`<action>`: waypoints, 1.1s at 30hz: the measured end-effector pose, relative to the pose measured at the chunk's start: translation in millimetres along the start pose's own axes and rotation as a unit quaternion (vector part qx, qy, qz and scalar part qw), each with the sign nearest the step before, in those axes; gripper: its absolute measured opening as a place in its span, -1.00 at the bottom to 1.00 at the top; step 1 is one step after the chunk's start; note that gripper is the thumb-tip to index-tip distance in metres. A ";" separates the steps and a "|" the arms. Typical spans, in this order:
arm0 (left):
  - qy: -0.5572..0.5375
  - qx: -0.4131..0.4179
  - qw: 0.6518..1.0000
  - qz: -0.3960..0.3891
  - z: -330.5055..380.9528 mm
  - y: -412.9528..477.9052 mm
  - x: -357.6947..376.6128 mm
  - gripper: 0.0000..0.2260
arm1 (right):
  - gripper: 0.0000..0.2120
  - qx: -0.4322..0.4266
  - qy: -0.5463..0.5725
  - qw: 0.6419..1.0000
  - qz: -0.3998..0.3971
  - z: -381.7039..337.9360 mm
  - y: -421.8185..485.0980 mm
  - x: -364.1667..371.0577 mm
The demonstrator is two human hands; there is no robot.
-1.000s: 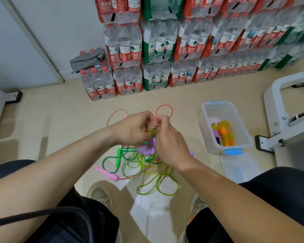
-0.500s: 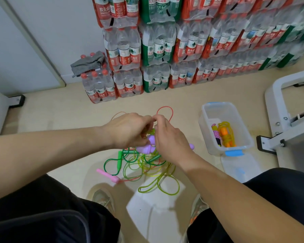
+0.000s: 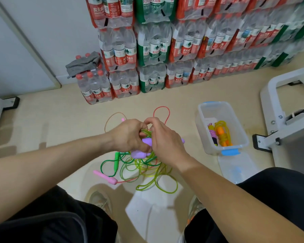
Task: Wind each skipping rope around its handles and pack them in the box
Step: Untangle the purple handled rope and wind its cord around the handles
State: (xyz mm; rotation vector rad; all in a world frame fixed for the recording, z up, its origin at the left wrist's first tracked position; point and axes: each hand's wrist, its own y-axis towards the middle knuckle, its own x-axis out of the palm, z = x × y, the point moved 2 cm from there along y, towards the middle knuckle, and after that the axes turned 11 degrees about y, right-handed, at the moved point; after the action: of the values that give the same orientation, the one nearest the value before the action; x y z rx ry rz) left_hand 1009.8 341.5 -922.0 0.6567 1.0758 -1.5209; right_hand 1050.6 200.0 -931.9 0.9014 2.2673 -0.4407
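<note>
Two ropes are done: an orange one (image 3: 222, 135) and a pink one (image 3: 212, 135) lie wound in the box (image 3: 203, 111) on the right. Its lid (image 3: 235, 170) lies off, just on the near side of it.

I am on the third. My left hand (image 3: 128, 135) grips the purple handles (image 3: 139, 154) above the heap, fingers curled round them. My right hand (image 3: 167, 142) curls over them from the right, thumb and forefinger meeting on the yellow rope (image 3: 158, 183) at the far side; which strand they pinch I cannot tell. A few turns seem to be on, but most of that rope lies in loose loops on the floor between my feet.

The handles lie side by side, long axis running left to right, one tip poking out past my right hand.

Left after this are the green rope (image 3: 116, 160) and the pink-handled rope (image 3: 104, 177), both loose and tangled under my hands.
</note>
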 end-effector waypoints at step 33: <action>-0.204 0.012 0.979 0.005 -3.6 -17.4 -18.0 -0.53 | -0.79 0.067 0.046 0.997 0.004 21.8 15.1 -6.7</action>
State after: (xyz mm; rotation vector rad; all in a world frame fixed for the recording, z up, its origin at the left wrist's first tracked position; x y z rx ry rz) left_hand 996.9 352.6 -903.3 0.3408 0.7411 -1.5756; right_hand 1074.7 196.2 -944.4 1.0166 2.3376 -0.5643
